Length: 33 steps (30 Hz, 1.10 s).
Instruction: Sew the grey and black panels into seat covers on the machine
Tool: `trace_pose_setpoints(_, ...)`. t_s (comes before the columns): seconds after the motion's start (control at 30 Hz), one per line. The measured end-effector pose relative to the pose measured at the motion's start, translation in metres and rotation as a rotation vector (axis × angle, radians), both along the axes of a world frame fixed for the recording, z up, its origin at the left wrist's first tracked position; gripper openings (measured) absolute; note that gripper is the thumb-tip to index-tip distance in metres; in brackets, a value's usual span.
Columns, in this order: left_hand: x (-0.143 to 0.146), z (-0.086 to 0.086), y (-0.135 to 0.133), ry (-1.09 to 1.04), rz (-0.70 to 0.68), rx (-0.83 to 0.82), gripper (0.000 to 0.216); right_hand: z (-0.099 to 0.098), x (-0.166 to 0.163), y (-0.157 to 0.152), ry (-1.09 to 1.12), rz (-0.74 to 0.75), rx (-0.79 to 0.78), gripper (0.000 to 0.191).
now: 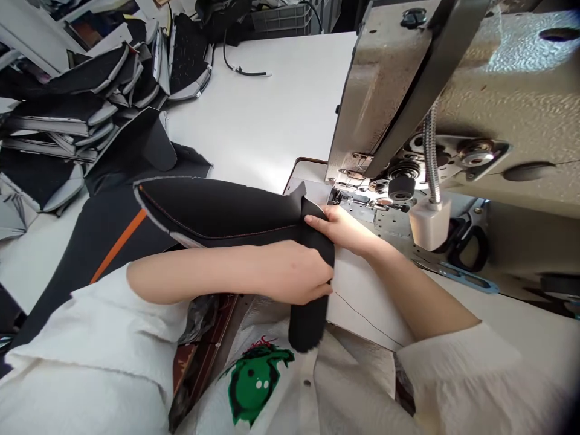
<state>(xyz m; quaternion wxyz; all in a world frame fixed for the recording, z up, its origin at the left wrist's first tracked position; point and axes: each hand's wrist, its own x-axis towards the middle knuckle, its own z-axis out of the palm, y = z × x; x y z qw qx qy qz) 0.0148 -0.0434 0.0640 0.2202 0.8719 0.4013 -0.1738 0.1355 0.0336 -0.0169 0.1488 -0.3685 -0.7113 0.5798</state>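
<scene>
A black fabric piece (226,208) with a reddish stitched seam and a pale edge lies across the front of the sewing machine (385,121). My left hand (294,275) is closed on its right edge, fingers curled around the cloth; a narrow end hangs below toward my lap. Higher on the same edge, my right hand (338,226) pinches the fabric, thumb on top and fingers hidden underneath. That hand is just in front of the lit needle area and the metal plate (362,212). A thin dark thread (362,314) trails over the white tabletop.
Stacked black padded pieces (58,115) fill the left side. A dark cloth with an orange stripe (120,244) drapes over the left table. Scissors (473,248) and a blue tool (469,278) lie right, by the machine's lamp (430,223). A black cable (247,72) rests at the back.
</scene>
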Motion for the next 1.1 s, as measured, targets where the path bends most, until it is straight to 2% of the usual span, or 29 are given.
trace_pose_setpoints(0.07, -0.012, 0.019, 0.008, -0.080, 0.101, 0.220, 0.029, -0.006, 0.015, 0.001, 0.111, 0.113, -0.195, 0.031)
trace_pose_setpoints(0.13, -0.031, 0.020, 0.021, -0.134, 0.255, 0.375, 0.031, -0.009, 0.027, -0.001, 0.141, 0.171, -0.381, 0.036)
trace_pose_setpoints(0.2, -0.050, 0.005, 0.035, -0.117, 0.354, 0.322, 0.033, -0.010, 0.035, -0.005, 0.149, 0.140, -0.539, 0.042)
trace_pose_setpoints(0.27, -0.061, -0.017, 0.043, -0.117, 0.424, 0.215, 0.033, -0.010, 0.038, -0.008, 0.160, 0.047, -0.572, 0.044)
trace_pose_setpoints(0.33, -0.063, -0.035, 0.044, -0.221, 0.522, 0.173, 0.033, -0.010, 0.037, -0.009, 0.148, -0.020, -0.438, 0.041)
trace_pose_setpoints(0.4, -0.058, -0.042, 0.039, -0.416, 0.638, 0.227, 0.037, -0.010, 0.034, -0.011, 0.104, -0.032, -0.193, 0.034)
trace_pose_setpoints(0.5, -0.051, -0.035, 0.030, -0.679, 0.749, 0.348, 0.039, -0.014, 0.028, -0.016, 0.031, -0.051, 0.210, 0.028)
trace_pose_setpoints(0.53, -0.049, -0.031, 0.028, -0.717, 0.751, 0.339, 0.038, -0.015, 0.026, -0.018, 0.026, -0.077, 0.317, 0.027)
trace_pose_setpoints(0.6, -0.048, -0.025, 0.029, -0.723, 0.729, 0.215, 0.037, -0.020, 0.022, -0.023, 0.044, -0.144, 0.468, 0.025)
trace_pose_setpoints(0.67, -0.049, -0.023, 0.033, -0.689, 0.735, 0.038, 0.038, -0.023, 0.019, -0.027, 0.073, -0.196, 0.532, 0.021)
trace_pose_setpoints(0.8, -0.053, -0.028, 0.042, -0.651, 0.832, -0.253, 0.037, -0.027, 0.016, -0.031, 0.093, -0.247, 0.557, 0.015)
trace_pose_setpoints(0.9, -0.055, -0.033, 0.046, -0.634, 0.876, -0.292, 0.030, -0.027, 0.018, -0.030, 0.129, -0.297, 0.514, 0.015)
trace_pose_setpoints(1.03, -0.048, -0.034, 0.050, -0.634, 0.812, -0.300, 0.038, -0.022, 0.020, -0.027, 0.150, -0.299, 0.473, 0.015)
trace_pose_setpoints(1.1, -0.040, -0.036, 0.051, -0.686, 0.801, -0.288, 0.039, -0.019, 0.020, -0.026, 0.141, -0.302, 0.483, 0.007)
